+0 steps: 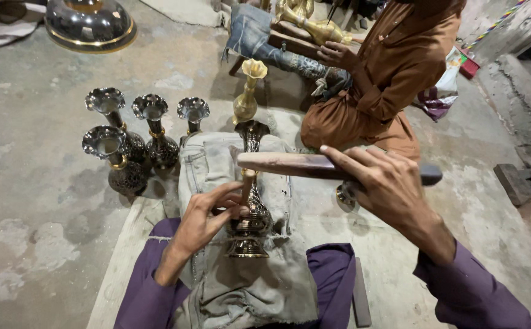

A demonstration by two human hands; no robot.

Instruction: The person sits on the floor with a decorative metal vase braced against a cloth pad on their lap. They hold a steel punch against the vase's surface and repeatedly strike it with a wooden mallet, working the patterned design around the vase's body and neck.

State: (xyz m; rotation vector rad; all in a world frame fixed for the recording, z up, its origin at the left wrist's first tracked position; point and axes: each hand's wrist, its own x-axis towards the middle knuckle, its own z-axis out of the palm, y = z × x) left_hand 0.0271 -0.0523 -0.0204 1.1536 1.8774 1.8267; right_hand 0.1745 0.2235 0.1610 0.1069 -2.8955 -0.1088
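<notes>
A dark engraved metal vase (pixel 252 213) lies on a grey denim cloth (pixel 217 164) spread over my lap, its mouth pointing away from me. My left hand (pixel 203 216) pinches a short wooden-handled tool (pixel 247 183) set against the vase's neck. My right hand (pixel 382 183) grips a long wooden mallet (pixel 290 164) held level above that tool.
Several dark flared vases (pixel 125 146) stand on the concrete floor to my left, and a plain brass vase (pixel 247 97) stands ahead. A person in orange (pixel 393 73) sits opposite, working another brass piece (pixel 314 27). A large dark bowl (pixel 89 24) sits far left.
</notes>
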